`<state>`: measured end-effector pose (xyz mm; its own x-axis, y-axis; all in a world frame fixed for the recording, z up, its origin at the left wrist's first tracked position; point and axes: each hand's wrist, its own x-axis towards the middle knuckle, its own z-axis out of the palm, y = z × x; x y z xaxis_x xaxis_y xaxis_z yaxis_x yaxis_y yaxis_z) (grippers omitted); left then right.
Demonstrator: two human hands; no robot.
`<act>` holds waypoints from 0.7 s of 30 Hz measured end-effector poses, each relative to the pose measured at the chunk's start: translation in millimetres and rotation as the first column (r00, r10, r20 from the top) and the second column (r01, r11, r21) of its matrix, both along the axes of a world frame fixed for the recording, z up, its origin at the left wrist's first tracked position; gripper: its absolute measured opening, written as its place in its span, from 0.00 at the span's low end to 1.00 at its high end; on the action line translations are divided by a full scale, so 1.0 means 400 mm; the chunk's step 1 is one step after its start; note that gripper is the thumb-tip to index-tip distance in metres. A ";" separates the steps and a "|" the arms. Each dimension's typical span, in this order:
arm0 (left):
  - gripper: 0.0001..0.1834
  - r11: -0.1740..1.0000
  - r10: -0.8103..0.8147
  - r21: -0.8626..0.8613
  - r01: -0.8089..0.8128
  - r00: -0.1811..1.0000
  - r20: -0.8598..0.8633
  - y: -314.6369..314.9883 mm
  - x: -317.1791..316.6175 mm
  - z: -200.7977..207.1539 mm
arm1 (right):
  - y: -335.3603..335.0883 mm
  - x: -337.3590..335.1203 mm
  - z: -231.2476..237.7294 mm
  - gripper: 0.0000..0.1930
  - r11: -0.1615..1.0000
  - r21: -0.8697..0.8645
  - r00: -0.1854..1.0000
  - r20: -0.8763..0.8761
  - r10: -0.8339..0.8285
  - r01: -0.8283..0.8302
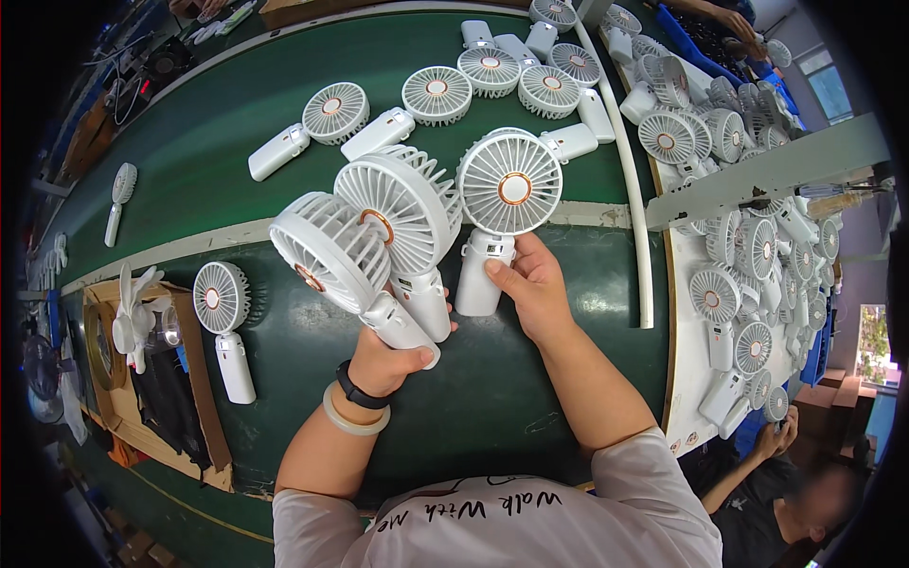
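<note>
My left hand [383, 364] is closed round the handles of two white handheld fans, a front one [327, 251] and one behind it [402, 213] with a copper-coloured ring. My fingers are partly hidden behind the handles. In my right hand [535, 284] is a third handheld fan [511, 180], gripped by its handle, its round grille facing up at me. All three are held above the dark green worktop [454, 407]. To the left of my hands another white fan [222, 298] lies alone on the worktop.
Several more fans [436, 95] lie on the green belt [218, 189] beyond. A white pipe [615, 142] and a metal bar [757, 175] stand at the right, before a table piled with fans [753, 246]. A cardboard box [204, 379] is at left; a co-worker [795, 502] sits lower right.
</note>
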<state>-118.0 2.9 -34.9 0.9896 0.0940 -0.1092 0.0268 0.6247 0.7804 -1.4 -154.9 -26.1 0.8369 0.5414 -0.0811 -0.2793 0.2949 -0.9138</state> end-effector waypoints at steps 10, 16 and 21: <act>0.52 0.956 -0.138 -0.251 0.153 0.987 0.078 -0.003 0.014 0.022 | 0.014 -0.053 0.017 0.20 0.896 -0.402 0.870 0.492 0.037 0.190; 0.50 0.959 -0.212 -0.128 0.254 0.938 0.273 0.003 0.023 0.034 | 0.032 -0.071 0.025 0.22 0.947 -0.190 0.546 0.838 0.018 0.260; 0.51 0.948 -0.248 -0.129 0.292 0.929 0.276 0.003 0.022 0.019 | 0.025 -0.077 0.014 0.19 0.948 -0.197 0.611 0.792 0.004 0.249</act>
<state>-109.0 4.2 -27.4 0.9714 -0.1784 0.1568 0.0280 0.7415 0.6704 -32.3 -145.0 -20.5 0.7071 0.4908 0.5091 0.5896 -0.0117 -0.8076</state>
